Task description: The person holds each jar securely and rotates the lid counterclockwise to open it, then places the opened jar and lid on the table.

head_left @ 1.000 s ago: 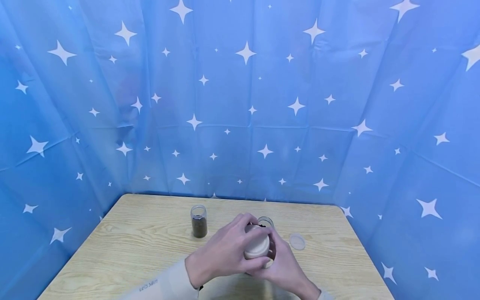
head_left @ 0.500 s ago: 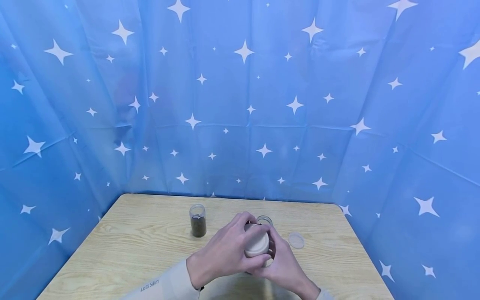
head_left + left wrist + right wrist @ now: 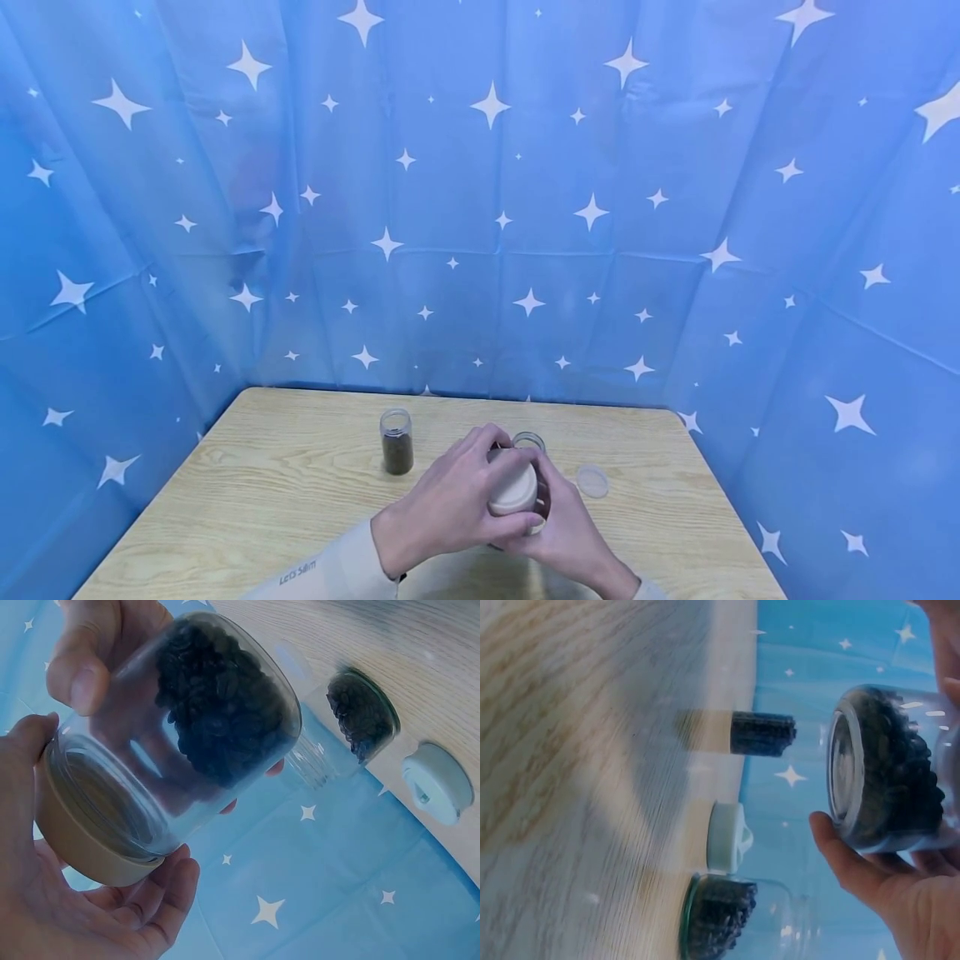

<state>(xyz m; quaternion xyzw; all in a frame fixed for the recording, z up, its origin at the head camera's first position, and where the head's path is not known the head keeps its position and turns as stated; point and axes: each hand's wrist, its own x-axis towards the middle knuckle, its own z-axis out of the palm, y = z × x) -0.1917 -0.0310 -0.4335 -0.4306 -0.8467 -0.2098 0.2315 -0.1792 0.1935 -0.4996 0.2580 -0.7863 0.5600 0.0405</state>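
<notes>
A clear glass jar [image 3: 217, 697] partly filled with dark beans is held between both hands, lifted off the table. My left hand [image 3: 461, 500] grips its round cream-tan lid [image 3: 515, 487] with fingers and thumb around the edge. The jar's glass body [image 3: 900, 772] rests in the curled fingers of my right hand [image 3: 566, 529]. In the left wrist view the jar is tilted, lid at lower left, and the beans lie toward its base. The lid sits on the jar's mouth; whether it is fully tight I cannot tell.
An open glass jar [image 3: 529, 442] with dark beans stands behind the hands. To the left is a tall open jar [image 3: 397, 450] of dark contents. A translucent disc [image 3: 593, 482] lies at right, and a pale green lid [image 3: 439, 784] rests on the wooden table [image 3: 285, 483].
</notes>
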